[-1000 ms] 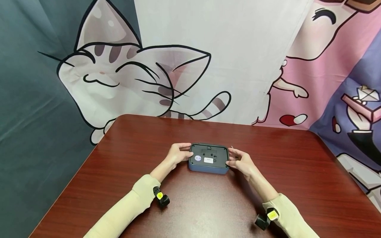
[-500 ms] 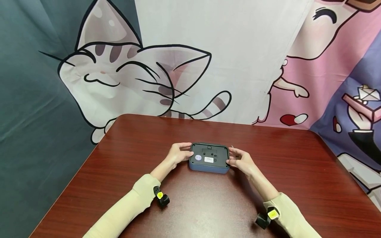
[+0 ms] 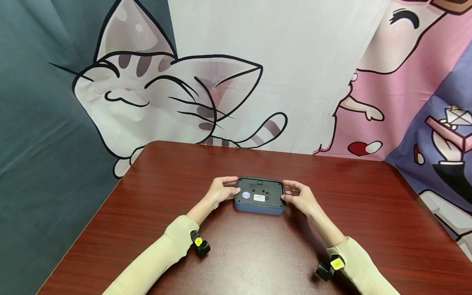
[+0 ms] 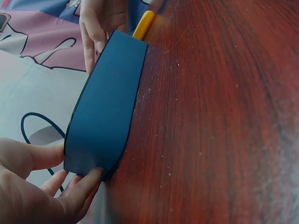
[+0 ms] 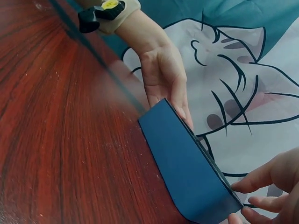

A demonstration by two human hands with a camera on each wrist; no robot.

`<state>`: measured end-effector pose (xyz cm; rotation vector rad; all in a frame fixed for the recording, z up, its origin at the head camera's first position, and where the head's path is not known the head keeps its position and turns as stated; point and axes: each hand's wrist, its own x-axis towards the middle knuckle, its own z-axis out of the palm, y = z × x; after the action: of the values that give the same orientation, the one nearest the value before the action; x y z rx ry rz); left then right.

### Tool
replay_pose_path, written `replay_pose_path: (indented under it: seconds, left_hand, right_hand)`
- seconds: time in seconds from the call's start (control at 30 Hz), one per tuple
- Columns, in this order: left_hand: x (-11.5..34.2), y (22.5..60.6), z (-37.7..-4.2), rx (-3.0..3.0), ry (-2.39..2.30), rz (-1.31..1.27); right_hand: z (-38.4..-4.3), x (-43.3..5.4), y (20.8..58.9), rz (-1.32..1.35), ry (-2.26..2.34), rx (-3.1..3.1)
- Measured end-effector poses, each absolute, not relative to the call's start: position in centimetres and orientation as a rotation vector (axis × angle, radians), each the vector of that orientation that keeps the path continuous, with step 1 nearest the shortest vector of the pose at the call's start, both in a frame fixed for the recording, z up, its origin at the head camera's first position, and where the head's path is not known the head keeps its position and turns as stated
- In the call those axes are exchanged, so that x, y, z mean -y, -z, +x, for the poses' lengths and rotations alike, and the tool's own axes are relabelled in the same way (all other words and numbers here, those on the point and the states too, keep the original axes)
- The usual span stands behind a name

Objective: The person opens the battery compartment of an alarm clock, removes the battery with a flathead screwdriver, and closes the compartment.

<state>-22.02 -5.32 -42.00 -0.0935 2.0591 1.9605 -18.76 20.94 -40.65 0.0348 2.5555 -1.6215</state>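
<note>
A blue, box-shaped device (image 3: 259, 210) with rounded corners lies low at the table's middle, its black back panel (image 3: 265, 188) facing up. That panel carries a round sticker, a white label and small buttons. At the left end, my left hand (image 3: 220, 190) grips the device, thumb on the panel's edge and fingers along the end. My right hand (image 3: 300, 197) pinches the opposite end, thumb at the near corner and fingers at the far side. In the right wrist view, the right fingertips (image 5: 243, 186) meet the dark rim. The side facing down is hidden.
The reddish-brown wooden table (image 3: 236, 254) spreads around both hands. A cartoon cat backdrop (image 3: 147, 94) hangs right behind it. Small black cameras (image 3: 202, 248) sit on both wrists. In the left wrist view, a yellow rounded piece (image 4: 144, 24) shows beyond the device's far end.
My right thumb and fingers have slid slightly toward the back along the device's right end. The left hand and the device have stayed practically still.
</note>
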Motion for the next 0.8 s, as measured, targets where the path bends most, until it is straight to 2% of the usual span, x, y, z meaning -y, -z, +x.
replay_pose_path:
  seconds: [0.8]
  left_hand:
    - [5.4, 42.4, -21.9, -2.071, -1.966, -0.087]
  right_hand:
    - [-19.5, -19.4, 40.5, -0.250, 1.275, -3.007]
